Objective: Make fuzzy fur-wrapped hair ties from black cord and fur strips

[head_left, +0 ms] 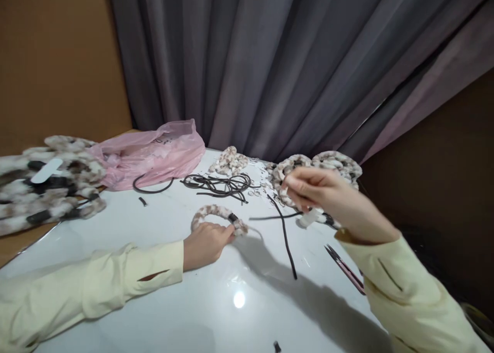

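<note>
Low over the white table, my left hand (pixel 208 244) is closed on a fluffy brown-and-white ring (pixel 211 209) that has a black band near my fingertips. A thin pale strand trails from the ring's right end. My right hand (pixel 314 188) is raised to the right of the ring, its fingers pinched together; what they hold, if anything, is too small to tell. Beneath and left of it, a long black cord (pixel 284 234) lies on the table, with another dark cord (pixel 270 218) crossing it.
A pink plastic bag (pixel 154 155), a tangle of black cords (pixel 219 184) and fluffy pieces (pixel 230 160) are at the back. Fluffy rings (pixel 335 162) lie behind my right hand, more (pixel 57 188) at left. Pink-handled scissors (pixel 345 269) lie at right on the table (pixel 173 312).
</note>
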A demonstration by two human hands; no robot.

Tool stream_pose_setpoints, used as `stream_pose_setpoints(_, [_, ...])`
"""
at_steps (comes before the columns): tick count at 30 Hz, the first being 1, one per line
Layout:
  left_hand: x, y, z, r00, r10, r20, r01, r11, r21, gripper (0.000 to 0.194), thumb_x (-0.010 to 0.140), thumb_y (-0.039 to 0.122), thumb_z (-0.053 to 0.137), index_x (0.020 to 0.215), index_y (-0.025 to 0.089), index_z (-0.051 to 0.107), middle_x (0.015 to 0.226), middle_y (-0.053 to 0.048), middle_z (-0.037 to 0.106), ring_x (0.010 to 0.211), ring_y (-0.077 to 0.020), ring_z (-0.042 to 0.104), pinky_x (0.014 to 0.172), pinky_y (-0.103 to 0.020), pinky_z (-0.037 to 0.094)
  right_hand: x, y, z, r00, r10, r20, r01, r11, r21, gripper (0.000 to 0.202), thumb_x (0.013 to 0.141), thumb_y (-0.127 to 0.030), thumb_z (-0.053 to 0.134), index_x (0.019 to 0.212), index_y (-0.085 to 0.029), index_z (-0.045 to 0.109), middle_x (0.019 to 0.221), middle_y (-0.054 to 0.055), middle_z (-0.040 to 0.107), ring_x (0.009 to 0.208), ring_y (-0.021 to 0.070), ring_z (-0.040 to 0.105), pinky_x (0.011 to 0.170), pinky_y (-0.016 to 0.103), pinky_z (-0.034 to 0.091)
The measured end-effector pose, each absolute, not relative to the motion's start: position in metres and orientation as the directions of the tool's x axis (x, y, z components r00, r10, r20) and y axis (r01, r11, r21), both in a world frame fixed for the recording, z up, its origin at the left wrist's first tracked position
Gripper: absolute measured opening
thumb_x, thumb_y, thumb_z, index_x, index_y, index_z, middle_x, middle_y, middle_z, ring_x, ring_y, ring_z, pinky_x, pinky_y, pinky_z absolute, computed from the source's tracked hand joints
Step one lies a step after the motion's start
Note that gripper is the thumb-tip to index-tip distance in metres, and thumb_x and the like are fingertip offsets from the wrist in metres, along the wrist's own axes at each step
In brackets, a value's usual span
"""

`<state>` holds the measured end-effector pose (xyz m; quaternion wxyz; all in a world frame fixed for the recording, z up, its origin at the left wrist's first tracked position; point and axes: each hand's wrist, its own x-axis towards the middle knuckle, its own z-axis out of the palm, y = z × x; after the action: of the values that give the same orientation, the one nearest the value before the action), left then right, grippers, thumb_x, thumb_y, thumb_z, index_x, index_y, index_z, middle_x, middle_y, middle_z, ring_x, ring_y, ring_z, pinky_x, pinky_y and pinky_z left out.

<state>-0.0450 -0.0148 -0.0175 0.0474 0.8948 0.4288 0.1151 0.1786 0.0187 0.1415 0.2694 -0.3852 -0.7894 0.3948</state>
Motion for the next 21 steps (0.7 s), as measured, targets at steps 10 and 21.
stream_pose_setpoints(10, [-0.044, 0.005, 0.016, 0.456, 0.826, -0.332, 0.247, 0.241, 0.939, 0.032, 0.068, 0.017, 0.053, 0.099, 0.017, 0.045, 0.077, -0.001, 0.062, 0.044, -0.0065, 0.042, 0.041, -0.018, 0.03, 0.183, 0.001, 0.065, -0.625, 0.763, 0.165, 0.593, 0.601, -0.536, 0.012, 0.089, -0.017, 0.044, 0.083, -0.017, 0.055, 0.069, 0.002, 0.067, 0.052, 0.0097, 0.055, 0.05, 0.019, 0.041])
stream_pose_setpoints(21, [-0.04, 0.007, 0.013, 0.67, 0.592, -0.448, 0.119, 0.51, 0.852, 0.026, 0.07, 0.037, 0.067, 0.081, 0.016, 0.055, 0.049, 0.008, 0.04, 0.036, -0.0015, 0.019, 0.032, -0.014, 0.008, 0.161, -0.016, 0.026, -0.65, 0.574, 0.497, 0.411, 0.817, -0.405, 0.016, 0.086, -0.01, 0.05, 0.087, -0.017, 0.065, 0.072, 0.004, 0.066, 0.065, 0.0126, 0.059, 0.058, 0.021, 0.047])
